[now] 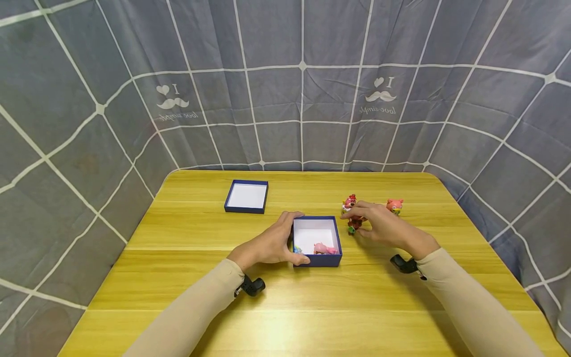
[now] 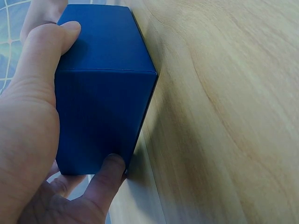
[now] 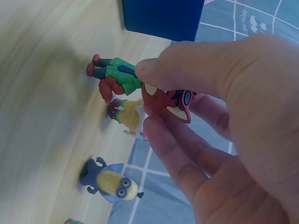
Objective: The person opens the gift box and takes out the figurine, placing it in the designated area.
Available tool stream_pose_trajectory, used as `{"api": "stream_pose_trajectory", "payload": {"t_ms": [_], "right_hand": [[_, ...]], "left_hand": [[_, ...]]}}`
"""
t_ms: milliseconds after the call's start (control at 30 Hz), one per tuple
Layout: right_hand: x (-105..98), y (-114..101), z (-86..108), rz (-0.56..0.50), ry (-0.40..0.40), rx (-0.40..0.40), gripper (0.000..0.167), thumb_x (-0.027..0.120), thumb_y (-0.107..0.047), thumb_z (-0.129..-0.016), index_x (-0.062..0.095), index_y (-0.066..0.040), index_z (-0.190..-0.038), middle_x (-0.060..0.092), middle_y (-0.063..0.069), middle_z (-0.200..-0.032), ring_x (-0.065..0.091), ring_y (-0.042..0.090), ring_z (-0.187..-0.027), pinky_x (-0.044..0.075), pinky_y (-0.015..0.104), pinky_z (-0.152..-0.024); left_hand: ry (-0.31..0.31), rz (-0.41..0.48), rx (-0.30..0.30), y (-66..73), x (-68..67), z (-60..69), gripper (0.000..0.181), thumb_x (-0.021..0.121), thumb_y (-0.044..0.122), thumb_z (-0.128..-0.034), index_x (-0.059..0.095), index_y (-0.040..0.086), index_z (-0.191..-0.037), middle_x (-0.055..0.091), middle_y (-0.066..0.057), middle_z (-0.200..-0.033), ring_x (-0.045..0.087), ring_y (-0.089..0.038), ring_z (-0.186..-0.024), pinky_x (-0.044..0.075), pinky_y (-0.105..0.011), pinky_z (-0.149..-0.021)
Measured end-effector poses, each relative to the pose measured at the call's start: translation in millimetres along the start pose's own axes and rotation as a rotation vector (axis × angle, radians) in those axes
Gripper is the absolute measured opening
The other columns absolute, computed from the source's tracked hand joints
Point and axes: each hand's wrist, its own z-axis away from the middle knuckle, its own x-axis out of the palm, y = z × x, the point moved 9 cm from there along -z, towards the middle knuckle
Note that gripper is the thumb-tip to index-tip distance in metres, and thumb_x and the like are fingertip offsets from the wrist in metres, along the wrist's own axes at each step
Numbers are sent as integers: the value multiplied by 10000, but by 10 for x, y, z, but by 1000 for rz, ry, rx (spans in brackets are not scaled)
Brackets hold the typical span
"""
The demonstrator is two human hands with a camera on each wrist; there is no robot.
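My left hand (image 1: 276,240) grips the left side of an open blue box (image 1: 317,261) with a white inside, thumb on the front wall and fingers toward the back. In the box lie a pink figurine (image 1: 324,249) and something light blue (image 1: 298,250), partly hidden by the wall. To the right of the box, my right hand (image 1: 379,225) pinches a fox figurine (image 3: 122,77) in a green shirt by its head. Whether its feet touch the table, I cannot tell. Close behind it stands a figurine (image 1: 350,202) with a red bow.
A blue lid (image 1: 247,210) with a white inside lies at the back left of the wooden table (image 1: 187,277). Beyond the right hand stands a pink figurine (image 1: 394,204). A yellow minion figurine (image 3: 112,182) shows in the right wrist view. Grey checked cloth (image 1: 276,99) surrounds the table.
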Motion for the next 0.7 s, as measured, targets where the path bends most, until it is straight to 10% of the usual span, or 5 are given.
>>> {"api": "stream_pose_trajectory", "payload": {"t_ms": [700], "right_hand": [[30, 39, 35, -7, -16, -1, 524, 878, 103, -922, 800, -61, -1414, 800, 149, -1397, 780, 366, -1255, 664, 614, -1055]], "left_hand": [[7, -11, 0, -5, 15, -16, 1264, 998, 474, -927, 223, 25, -1820, 446, -235, -1695, 576, -344, -1463, 483, -570, -1328]]}}
